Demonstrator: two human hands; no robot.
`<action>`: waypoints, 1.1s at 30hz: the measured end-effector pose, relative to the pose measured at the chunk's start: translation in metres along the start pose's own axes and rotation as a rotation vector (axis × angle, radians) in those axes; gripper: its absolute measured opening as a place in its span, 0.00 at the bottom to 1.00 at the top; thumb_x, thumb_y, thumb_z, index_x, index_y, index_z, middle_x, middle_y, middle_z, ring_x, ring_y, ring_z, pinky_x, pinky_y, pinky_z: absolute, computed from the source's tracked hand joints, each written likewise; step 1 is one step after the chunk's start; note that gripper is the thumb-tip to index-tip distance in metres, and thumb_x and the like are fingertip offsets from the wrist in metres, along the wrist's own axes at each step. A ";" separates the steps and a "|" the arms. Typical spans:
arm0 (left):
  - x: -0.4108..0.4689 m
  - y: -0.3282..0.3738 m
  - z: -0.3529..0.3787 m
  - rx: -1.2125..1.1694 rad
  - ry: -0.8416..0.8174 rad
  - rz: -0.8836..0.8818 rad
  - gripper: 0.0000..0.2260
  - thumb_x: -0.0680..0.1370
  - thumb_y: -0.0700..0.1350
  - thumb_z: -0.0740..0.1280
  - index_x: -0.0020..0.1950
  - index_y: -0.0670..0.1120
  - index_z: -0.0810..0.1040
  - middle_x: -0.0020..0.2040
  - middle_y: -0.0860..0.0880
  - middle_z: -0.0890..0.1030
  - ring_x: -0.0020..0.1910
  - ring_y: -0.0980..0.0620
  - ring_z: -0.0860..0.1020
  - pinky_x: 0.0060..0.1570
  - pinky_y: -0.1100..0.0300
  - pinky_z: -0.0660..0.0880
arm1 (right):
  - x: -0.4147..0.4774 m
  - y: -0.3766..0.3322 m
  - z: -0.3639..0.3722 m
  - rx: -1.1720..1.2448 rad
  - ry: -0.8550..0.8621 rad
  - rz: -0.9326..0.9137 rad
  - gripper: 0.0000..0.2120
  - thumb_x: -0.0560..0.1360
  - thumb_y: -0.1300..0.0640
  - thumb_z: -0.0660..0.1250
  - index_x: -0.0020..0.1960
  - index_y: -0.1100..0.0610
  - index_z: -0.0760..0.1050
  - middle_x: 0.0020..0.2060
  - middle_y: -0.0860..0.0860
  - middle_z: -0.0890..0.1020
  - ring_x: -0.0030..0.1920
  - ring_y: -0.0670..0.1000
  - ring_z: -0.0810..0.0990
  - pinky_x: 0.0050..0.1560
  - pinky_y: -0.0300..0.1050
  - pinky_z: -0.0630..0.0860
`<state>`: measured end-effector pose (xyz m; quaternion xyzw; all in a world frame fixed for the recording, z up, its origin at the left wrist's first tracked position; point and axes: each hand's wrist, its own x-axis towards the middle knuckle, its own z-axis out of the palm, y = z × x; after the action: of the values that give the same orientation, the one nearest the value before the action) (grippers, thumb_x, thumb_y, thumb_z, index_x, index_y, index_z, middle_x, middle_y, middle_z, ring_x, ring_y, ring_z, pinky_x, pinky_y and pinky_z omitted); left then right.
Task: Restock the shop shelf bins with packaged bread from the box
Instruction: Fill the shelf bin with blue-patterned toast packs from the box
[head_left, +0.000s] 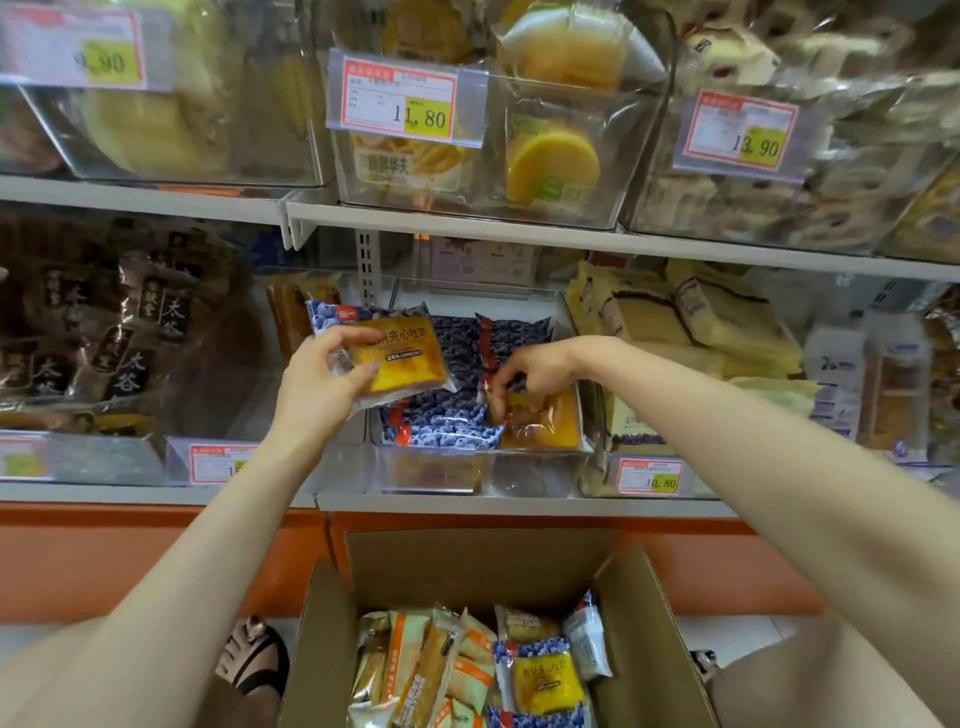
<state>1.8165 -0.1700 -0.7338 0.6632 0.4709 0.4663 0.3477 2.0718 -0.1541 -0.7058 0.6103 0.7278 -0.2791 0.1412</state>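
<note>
My left hand (324, 376) grips a blueberry-print bread pack (395, 351) with a yellow window, held just left of and above the clear middle bin (470, 470). Inside that bin lie several of the same blue packs (452, 415). My right hand (535, 371) reaches into the bin's right side and pinches the top of a pack (545, 423) standing there. Below, an open cardboard box (649, 623) holds several bread packs, one blueberry pack (545, 680) among orange-and-white ones (421, 670).
Clear bins of other bread flank the middle one: dark packs (119, 332) on the left, pale yellow packs (691, 322) on the right. A higher shelf (467, 218) carries more bins with price tags (402, 101). A sandalled foot (254, 660) stands left of the box.
</note>
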 end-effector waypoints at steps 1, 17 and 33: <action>0.000 0.001 0.001 0.003 -0.003 0.007 0.10 0.76 0.40 0.67 0.53 0.54 0.78 0.56 0.54 0.75 0.60 0.52 0.71 0.62 0.43 0.70 | 0.002 0.002 0.003 0.025 0.046 -0.014 0.20 0.70 0.73 0.62 0.54 0.54 0.80 0.63 0.48 0.73 0.66 0.50 0.68 0.62 0.47 0.70; -0.004 0.000 0.011 -0.077 -0.132 0.026 0.14 0.76 0.39 0.67 0.49 0.61 0.77 0.55 0.57 0.75 0.62 0.50 0.71 0.62 0.42 0.70 | -0.002 0.018 0.045 -0.081 0.028 -0.023 0.27 0.72 0.72 0.63 0.65 0.50 0.74 0.70 0.51 0.69 0.65 0.56 0.72 0.61 0.51 0.73; -0.001 0.008 0.082 -0.089 -0.473 0.234 0.13 0.74 0.36 0.68 0.51 0.54 0.79 0.52 0.54 0.75 0.50 0.64 0.74 0.58 0.50 0.73 | -0.060 0.015 0.009 0.296 0.434 -0.321 0.15 0.70 0.64 0.72 0.50 0.53 0.69 0.53 0.39 0.73 0.56 0.35 0.71 0.54 0.30 0.66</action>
<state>1.8962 -0.1753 -0.7530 0.7878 0.2755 0.3556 0.4208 2.0977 -0.2064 -0.6840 0.5467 0.7795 -0.2640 -0.1540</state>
